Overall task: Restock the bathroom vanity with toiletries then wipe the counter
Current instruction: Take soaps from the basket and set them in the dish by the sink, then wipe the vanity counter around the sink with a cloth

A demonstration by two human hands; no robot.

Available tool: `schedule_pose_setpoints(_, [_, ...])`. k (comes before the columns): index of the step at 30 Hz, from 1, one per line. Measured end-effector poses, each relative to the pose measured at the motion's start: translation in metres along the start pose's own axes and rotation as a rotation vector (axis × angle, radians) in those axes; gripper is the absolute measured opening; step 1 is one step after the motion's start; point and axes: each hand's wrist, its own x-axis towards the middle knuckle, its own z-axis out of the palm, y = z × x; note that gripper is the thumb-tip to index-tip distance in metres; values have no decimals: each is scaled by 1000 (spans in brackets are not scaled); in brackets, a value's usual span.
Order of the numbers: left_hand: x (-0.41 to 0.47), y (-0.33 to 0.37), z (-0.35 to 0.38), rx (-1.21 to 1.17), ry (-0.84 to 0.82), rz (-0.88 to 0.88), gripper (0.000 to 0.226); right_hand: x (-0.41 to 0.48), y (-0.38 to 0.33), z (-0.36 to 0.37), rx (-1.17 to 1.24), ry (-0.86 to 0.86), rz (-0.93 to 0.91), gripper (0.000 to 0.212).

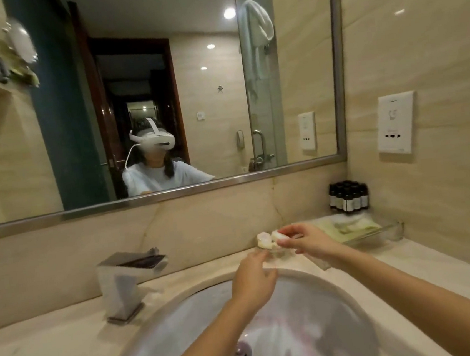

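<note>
Leftmost, a blocky chrome faucet stands beside the left hand, whose fingers touch a clear glass dish. Just right, the right hand pinches a round white soap over it. Beyond sit a glass tray and dark bottles, labels unreadable.

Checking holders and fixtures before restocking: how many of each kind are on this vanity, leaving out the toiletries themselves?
Faucet: 1
Sink basin: 1
Clear tray: 1
Small glass dish: 1
Total: 4
</note>
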Motion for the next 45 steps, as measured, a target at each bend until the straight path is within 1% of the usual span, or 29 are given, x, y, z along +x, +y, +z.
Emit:
schedule_pose_setpoints(2, [18,-19,17,114,-25,83,64,31,13,4,-66,54,-7,40])
schedule_pose_setpoints(3, [24,-27,26,152,-44,100,67,44,18,7,-86,77,-10,40])
schedule_pose_setpoints(6, [36,-47,45,226,-80,142,76,75,30,15,-166,160,-15,30])
schedule_pose_setpoints(8, [41,-55,52,244,-73,191,79,90,35,21,-289,197,-16,27])
schedule_pose_setpoints(13, [45,-64,62,232,-31,236,76,102,45,31,-543,216,20,29])
schedule_pose_setpoints(15, [46,-65,63,221,-12,249,74,102,49,33,-608,220,14,29])
schedule_pose_setpoints(19, [45,-65,63,191,27,260,70,96,56,35,-638,269,-54,26])
schedule_pose_setpoints(22, [45,-64,63,169,35,252,69,93,60,34,-682,313,-158,21])
schedule_pose_setpoints(25, [44,-61,64,160,17,218,70,92,62,31,-841,286,-248,23])
schedule_pose_setpoints(28, [44,-55,61,157,-34,171,71,90,60,29,-919,239,-230,28])
schedule_pose_setpoints(32, [40,-43,49,158,-123,88,74,82,42,20,-823,120,-55,36])
schedule_pose_setpoints(33, [37,-40,44,152,-126,72,75,78,38,18,-784,118,-39,36])
schedule_pose_setpoints(35, [26,-34,30,164,-115,46,71,68,30,16,-684,181,-51,34])
schedule_pose_setpoints(37, [8,-31,14,226,-122,-14,56,51,20,15,-537,205,-62,30])
schedule_pose_setpoints(40, [-33,-33,-14,256,-135,-160,27,21,2,19,-330,100,-29,25])
schedule_pose_setpoints(42, [-65,-38,-34,261,-136,-246,19,-1,-9,29,-250,57,-41,21])
schedule_pose_setpoints(45, [-118,-45,-70,253,-121,-372,13,-33,-24,58,-133,-51,-93,11])
